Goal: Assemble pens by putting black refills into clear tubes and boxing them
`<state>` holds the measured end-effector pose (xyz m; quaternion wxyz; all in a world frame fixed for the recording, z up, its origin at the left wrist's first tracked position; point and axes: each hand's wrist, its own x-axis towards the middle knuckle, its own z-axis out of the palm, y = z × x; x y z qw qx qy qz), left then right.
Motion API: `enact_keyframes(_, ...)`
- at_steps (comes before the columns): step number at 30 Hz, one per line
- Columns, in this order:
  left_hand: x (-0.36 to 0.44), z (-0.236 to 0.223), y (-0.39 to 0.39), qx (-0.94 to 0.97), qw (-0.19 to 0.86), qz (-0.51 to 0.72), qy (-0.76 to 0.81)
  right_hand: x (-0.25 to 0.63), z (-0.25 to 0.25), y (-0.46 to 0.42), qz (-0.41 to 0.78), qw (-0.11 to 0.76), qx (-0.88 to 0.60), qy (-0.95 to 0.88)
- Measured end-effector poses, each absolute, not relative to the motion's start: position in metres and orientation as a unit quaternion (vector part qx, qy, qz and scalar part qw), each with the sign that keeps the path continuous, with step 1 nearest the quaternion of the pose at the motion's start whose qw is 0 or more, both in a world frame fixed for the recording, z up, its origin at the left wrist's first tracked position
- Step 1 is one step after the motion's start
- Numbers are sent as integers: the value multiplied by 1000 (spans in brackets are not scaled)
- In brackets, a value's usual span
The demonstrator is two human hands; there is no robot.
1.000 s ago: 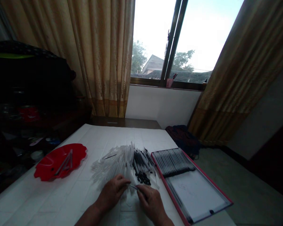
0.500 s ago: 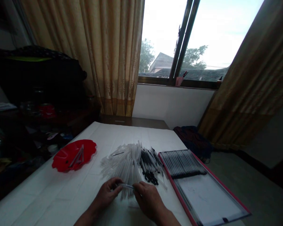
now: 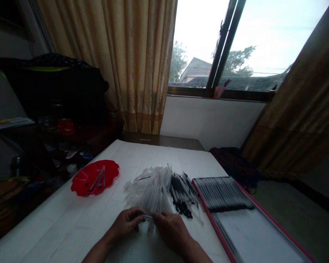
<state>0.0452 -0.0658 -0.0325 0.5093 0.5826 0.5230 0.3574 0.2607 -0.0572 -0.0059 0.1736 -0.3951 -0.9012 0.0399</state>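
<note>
My left hand and my right hand meet at the near edge of a heap of clear pen barrels. Between them lies a slim, pale pen, held level. The left fingers pinch one end and the right fingers close on the other; most of it is hidden by the fingers. Just right of the heap is a pile of black-capped pens, with their dark ends towards me. Further right, a pink-edged box holds a row of similar pens at its far end.
A red scalloped dish with a few pale sticks stands on the left of the white-covered table. Beyond are a dark cabinet with a television-like black shape, curtains and a window with a pink pen cup on its sill.
The view has shifted slightly left, so everything sits further right in the picture. My hands are closer together on the pen, with less of it showing between them.
</note>
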Motion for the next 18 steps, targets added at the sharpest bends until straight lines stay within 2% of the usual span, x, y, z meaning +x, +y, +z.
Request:
enact_keyframes(10,47,-30,-68,578,526,321,536,258,-40,-59,54,210,-395,-893)
enact_keyframes(18,49,-29,-68,582,524,299,545,256,-40,-57,20,208,-394,-895)
